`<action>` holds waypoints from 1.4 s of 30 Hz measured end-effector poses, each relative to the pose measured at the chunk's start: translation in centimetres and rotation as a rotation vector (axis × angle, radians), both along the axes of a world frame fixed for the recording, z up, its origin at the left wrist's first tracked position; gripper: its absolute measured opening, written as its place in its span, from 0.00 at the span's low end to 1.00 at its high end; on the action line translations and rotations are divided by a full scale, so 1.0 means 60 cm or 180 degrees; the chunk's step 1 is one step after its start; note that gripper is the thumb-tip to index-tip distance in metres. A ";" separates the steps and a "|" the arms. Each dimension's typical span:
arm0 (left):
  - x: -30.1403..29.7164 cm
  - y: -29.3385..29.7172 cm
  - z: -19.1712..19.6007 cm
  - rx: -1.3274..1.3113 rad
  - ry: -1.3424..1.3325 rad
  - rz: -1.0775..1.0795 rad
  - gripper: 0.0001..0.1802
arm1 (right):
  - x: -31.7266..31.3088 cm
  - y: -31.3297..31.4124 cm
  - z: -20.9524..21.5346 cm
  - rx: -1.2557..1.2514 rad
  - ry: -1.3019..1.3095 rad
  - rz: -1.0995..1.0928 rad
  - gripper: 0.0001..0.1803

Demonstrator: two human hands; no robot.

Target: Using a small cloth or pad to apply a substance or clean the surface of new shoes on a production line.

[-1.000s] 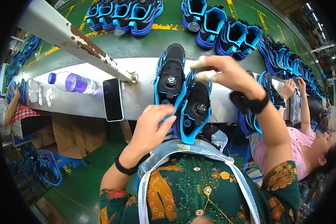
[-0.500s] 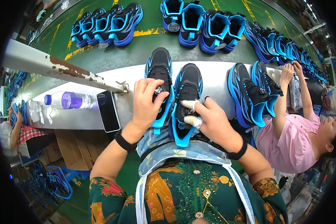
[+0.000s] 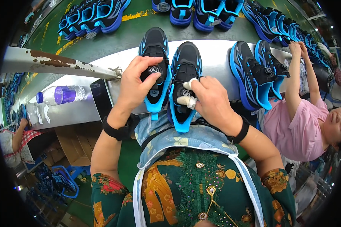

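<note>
Two black sneakers with bright blue trim stand side by side before me, toes pointing away. My left hand curls thumb and forefinger around the round lacing dial on the tongue of the left sneaker. White finger covers sit on the thumb and forefinger of my right hand. Those two fingers pinch around the dial of the right sneaker. Both heels, with their blue pull tabs, face me.
Another pair of sneakers stands to the right, near a co-worker in a pink top. A purple-labelled bottle and a black phone lie left on the metal ledge. Sneaker rows stand on the green belt beyond. A rusty white bar crosses at left.
The view has shifted, so the sneakers and ledge sit higher in the picture. Both hands stay at the dials; the fingers have turned slightly, and more of the left sneaker's insole shows.
</note>
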State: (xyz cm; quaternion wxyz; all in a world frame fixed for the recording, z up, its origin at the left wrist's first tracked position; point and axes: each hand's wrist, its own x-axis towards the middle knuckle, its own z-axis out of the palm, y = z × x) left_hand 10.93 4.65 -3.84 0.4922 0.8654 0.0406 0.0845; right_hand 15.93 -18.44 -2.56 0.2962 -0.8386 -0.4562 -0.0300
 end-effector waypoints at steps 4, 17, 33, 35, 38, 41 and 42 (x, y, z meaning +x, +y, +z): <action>0.002 0.028 -0.002 0.0132 -0.0134 -0.0545 0.18 | 0.014 0.002 -0.004 0.0167 0.0253 -0.0065 0.14; -0.010 0.044 -0.031 -0.0049 -0.0203 0.0015 0.20 | 0.013 0.028 -0.031 0.0217 0.0755 0.0153 0.15; -0.128 -0.088 0.008 -0.3678 0.2501 0.0562 0.18 | -0.017 0.026 -0.049 0.0288 0.0230 -0.0063 0.18; -0.104 -0.082 -0.033 -0.4268 0.2472 -0.0020 0.16 | -0.018 0.026 -0.050 0.0390 0.0080 -0.0444 0.20; -0.099 -0.104 -0.011 -0.4073 0.2245 0.0611 0.14 | 0.026 0.018 -0.043 0.0692 0.1293 0.0340 0.19; -0.101 -0.113 -0.022 -0.4087 0.2127 0.0525 0.12 | 0.019 0.018 -0.036 0.0338 0.1003 0.0190 0.17; -0.100 -0.120 -0.021 -0.3982 0.2156 0.0560 0.12 | 0.014 0.021 -0.044 0.0401 0.0434 0.0016 0.17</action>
